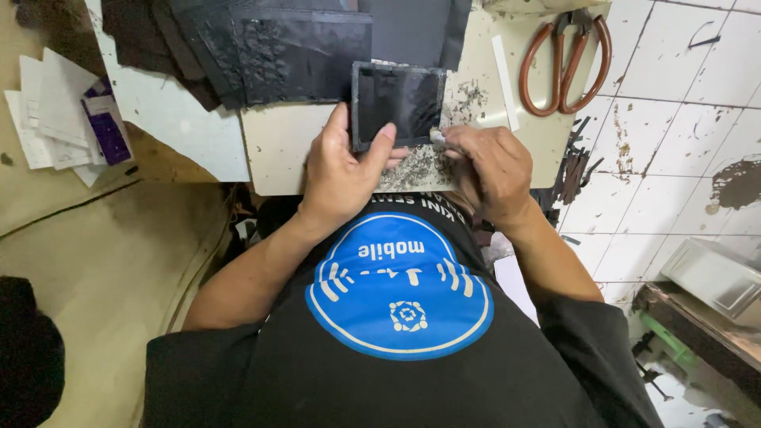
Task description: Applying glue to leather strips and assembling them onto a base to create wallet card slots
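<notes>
A: What do the two hands hold?
B: The left hand (342, 170) grips one square black leather piece (398, 101) by its lower edge, thumb on its face. The right hand (489, 165) is clenched on a small pale tool (438, 136) at the piece's lower right corner.

A: And around them?
B: One cream surface (277, 143) strewn with dark trimmings (416, 165); a stack of black sheets (277, 47); one pair of brown-handled scissors (564, 62); one white strip (505, 71).
</notes>
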